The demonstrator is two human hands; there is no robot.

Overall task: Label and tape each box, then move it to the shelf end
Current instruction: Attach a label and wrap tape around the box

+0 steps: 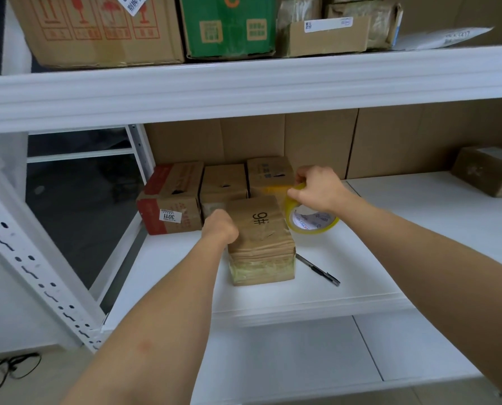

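A stockroom or parcel storeroom: white slotted-steel shelving (pixel 243 92) holds taped cardboard cartons (pixel 97 27) with shipping labels and fragile marks, and more small boxes (pixel 170 197) stand at the lower shelf's back left corner.

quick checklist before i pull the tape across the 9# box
1. Left hand steadies the brown cardboard box marked 9#: ok, it presses the box's left side.
2. Right hand grips the yellowish clear tape roll: ok.
3. Tape end stuck to the box: cannot tell, the strip near the far edge is blurred.
4. Label on this box: cannot tell, only the 9# marking shows.
5. Black utility knife within reach for cutting: ok, it lies on the white shelf right of the box.
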